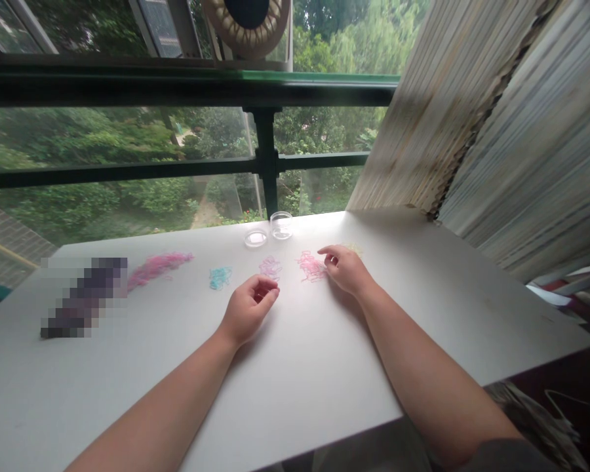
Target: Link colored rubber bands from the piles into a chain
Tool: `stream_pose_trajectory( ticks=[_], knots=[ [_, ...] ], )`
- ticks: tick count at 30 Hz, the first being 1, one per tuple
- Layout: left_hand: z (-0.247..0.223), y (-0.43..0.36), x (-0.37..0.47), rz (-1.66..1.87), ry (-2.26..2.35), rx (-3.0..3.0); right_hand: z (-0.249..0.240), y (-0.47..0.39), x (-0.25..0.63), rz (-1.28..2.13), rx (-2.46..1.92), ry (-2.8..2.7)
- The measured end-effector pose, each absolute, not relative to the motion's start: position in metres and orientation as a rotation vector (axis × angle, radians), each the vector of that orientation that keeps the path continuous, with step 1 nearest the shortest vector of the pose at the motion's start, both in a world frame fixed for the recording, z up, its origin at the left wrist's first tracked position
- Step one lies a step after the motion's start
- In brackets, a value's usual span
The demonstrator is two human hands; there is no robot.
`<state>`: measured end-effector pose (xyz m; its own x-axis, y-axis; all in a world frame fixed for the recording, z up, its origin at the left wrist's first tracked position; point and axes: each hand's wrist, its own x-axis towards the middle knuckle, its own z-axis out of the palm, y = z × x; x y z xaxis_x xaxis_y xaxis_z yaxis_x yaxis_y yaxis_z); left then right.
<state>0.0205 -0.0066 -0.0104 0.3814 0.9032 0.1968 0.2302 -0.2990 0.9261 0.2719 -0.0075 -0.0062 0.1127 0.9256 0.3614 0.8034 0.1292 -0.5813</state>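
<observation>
Left hand [246, 311]: fingers curled inward, thumb and forefinger tips near each other with only a slight gap between; held loosely over the white tabletop [255, 400], just in front of the heap of thin lilac loops [270, 265]. Contents of the curl not visible; cannot tell whether anything lies inside.

Right hand [348, 269]: forefinger reaching out toward the left, other fingers bent under, thumb tucked close beneath. Positioned at the right edge of the heap of thin pink loops [309, 266]; contact or hold cannot be told from this angle.

Pink heap: tangled, spread flat, no single pointing direction; right edge close by the right hand. Lilac heap: equally tangled, to the left of the pink, no clear long axis. Farther left, compact heap of turquoise loops [220, 278]. Beyond the right hand, heap of pale yellow loops [354, 250], partly hidden. At left, elongated pink strip [160, 269], long axis slanting from near left to far right.

Toward the window, clear round container [282, 227], upright; just beside, shallow clear dish [255, 239], lying flat.
</observation>
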Motion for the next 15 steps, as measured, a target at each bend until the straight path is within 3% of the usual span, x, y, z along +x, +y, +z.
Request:
stream_pose_trajectory(
  ticks=[15],
  knots=[
    [-0.0101,-0.0073,0.0204,0.934,0.983,1.768,0.0038,-0.0118,0.2620,0.192,-1.651,-1.780]
  ],
)
